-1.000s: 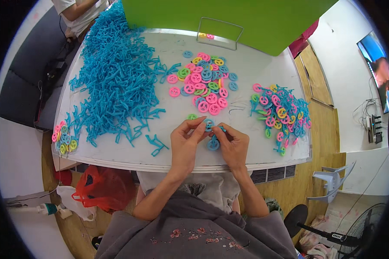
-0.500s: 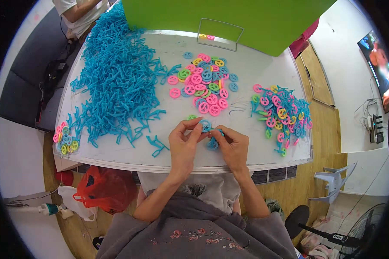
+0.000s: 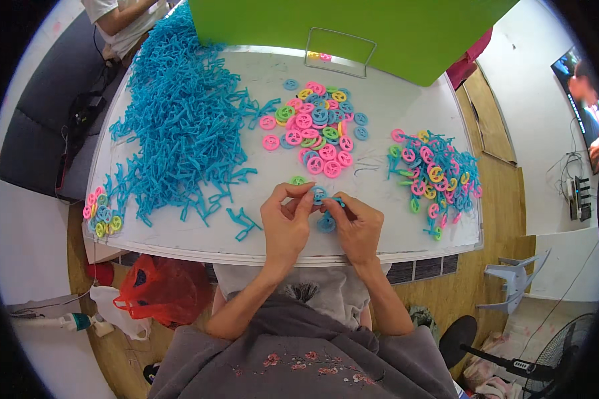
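Note:
Close to the table's near edge, my left hand (image 3: pixel 286 216) pinches a small blue plastic wheel (image 3: pixel 318 194) between thumb and fingers. My right hand (image 3: pixel 359 226) grips a blue forked plastic piece (image 3: pixel 338 200), whose end meets the wheel. Most of that piece is hidden by my fingers. Below the join, a second blue wheel (image 3: pixel 326 223) shows beside my right hand; I cannot tell whether it is attached or lying on the table. A green wheel (image 3: pixel 298 180) lies just beyond my left fingertips.
A big heap of blue forked pieces (image 3: pixel 180 126) covers the left of the white table (image 3: pixel 393 193). Loose coloured wheels (image 3: pixel 326 133) are piled centrally, wheeled pieces (image 3: pixel 436 176) to the right. A green panel (image 3: pixel 353 33) stands at the back. Another person (image 3: pixel 123 26) sits far left.
The blue wheel and the forked piece have come together, with the wheel turned slightly in my left fingers. Both hands stay in nearly the same place.

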`<state>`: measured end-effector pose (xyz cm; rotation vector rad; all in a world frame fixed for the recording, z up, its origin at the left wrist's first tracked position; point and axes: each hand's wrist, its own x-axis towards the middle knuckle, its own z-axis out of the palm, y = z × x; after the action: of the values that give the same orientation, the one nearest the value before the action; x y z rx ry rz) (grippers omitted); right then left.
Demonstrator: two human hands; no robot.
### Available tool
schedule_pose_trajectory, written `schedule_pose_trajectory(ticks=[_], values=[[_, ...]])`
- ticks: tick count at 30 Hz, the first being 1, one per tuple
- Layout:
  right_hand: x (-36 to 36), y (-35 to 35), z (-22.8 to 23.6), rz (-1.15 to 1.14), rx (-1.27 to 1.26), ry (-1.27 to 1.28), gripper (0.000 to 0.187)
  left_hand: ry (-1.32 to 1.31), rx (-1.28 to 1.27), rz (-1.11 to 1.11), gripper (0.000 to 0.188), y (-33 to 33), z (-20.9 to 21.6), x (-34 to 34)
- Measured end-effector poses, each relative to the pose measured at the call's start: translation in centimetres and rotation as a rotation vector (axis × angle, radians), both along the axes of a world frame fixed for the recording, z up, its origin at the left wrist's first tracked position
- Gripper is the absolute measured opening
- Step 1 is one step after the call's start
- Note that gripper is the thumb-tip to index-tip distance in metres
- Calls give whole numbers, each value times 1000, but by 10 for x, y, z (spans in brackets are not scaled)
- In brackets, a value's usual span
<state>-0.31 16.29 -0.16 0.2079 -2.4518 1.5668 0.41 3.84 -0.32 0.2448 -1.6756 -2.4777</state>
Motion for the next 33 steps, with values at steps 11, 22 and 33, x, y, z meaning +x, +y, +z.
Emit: schedule_pose_trajectory(ticks=[11, 22, 33], values=[[1, 2, 0, 29, -320, -350, 19, -86, 153, -33, 12, 3, -10, -1], [-3, -1, 4, 35, -184, -174, 15, 80, -141, -25, 15, -3, 2, -2], [-1, -1, 0, 0, -55, -44, 15, 10, 55, -26, 22, 3, -2, -1]])
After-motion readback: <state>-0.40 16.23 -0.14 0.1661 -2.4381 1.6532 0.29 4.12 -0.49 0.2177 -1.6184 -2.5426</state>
